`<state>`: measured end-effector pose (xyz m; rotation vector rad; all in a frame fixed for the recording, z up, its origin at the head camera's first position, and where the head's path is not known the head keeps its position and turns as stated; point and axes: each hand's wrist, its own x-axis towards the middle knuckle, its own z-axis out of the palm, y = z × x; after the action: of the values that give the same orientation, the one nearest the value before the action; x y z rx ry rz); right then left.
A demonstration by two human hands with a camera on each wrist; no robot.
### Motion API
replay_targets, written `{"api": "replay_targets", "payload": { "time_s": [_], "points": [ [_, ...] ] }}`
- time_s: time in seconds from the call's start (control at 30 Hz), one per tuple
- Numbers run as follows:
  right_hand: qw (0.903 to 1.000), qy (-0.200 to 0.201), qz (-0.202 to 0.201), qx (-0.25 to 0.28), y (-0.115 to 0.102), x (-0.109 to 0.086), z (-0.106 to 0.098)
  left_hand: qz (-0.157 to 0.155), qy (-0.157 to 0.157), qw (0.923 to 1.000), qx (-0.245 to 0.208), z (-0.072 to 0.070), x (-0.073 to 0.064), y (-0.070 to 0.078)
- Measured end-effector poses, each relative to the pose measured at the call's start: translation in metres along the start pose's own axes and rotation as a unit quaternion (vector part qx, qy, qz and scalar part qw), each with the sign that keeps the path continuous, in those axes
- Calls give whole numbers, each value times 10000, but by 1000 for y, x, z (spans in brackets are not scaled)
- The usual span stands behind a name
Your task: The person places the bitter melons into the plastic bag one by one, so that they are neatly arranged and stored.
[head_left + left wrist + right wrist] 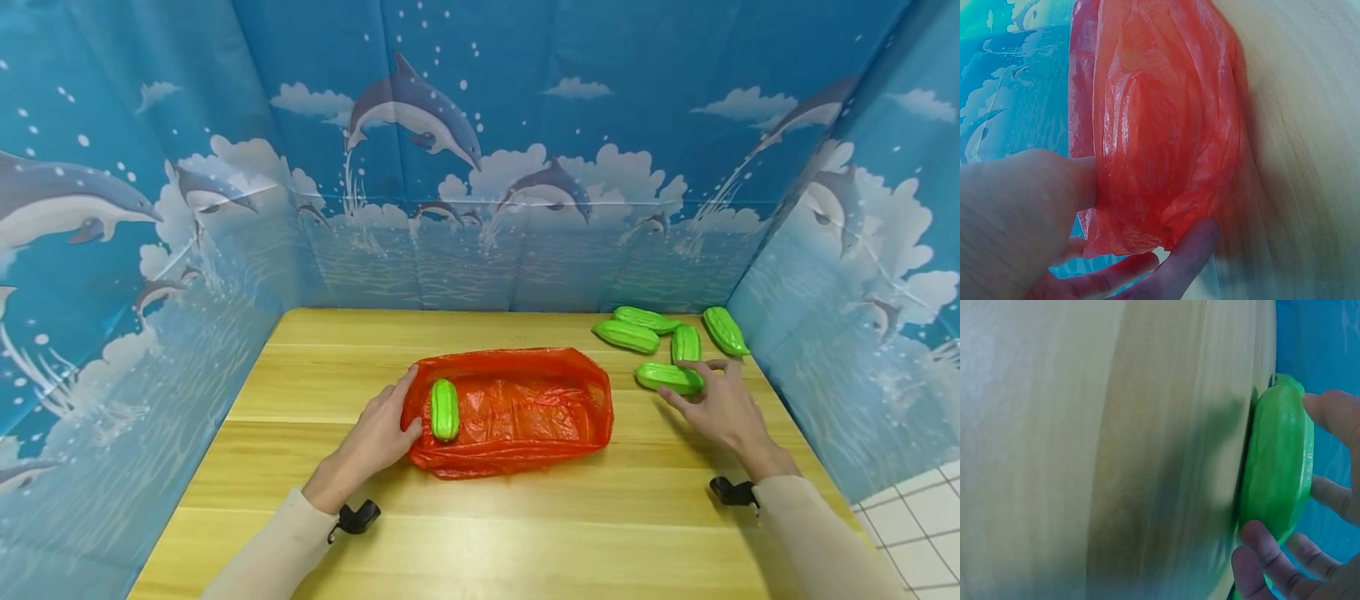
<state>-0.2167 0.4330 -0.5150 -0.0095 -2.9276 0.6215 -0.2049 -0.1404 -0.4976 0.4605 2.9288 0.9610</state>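
Perhaps the green gourd (667,377) at ctr-right of the head view may slip, bc its skin looks smooth; R hand (722,408) is spread wide around it, but if the grip is firm, I cannot tell. L hand (378,429) holds the red bag (510,460) at ctr; if loosened, its thin wall may sag over the inner gourd (444,410).

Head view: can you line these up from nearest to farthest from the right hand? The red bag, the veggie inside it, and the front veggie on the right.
1. Front veggie: right side, right by the right hand.
2. Red bag: in the middle.
3. Veggie inside it: left end.
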Motion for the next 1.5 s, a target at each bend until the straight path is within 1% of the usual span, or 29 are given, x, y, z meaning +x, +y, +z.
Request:
{"api": "replay_targets", "payload": {
  "time_s": [0.2,0.5,0.73,0.83,1.23,1.5],
  "points": [
    [9999,11,8,123,1,-1,3,-27,8,10000,0,1,0,-1],
    [9995,-77,117,276,-1,-1,5,-56,10,10000,18,1,0,-2],
    [9992,43,-36,385,1,-3,8,-104,-8,9999,22,2,-1,-2],
    [9989,34,-34,461,1,-2,8,-102,-7,9999,20,2,-1,-2],
    [9969,-94,317,715,2,-5,6,-98,-12,9999,28,2,0,-1],
    [9960,-268,388,764,5,-8,3,-73,-31,10000,37,2,0,0]
  ]
}}
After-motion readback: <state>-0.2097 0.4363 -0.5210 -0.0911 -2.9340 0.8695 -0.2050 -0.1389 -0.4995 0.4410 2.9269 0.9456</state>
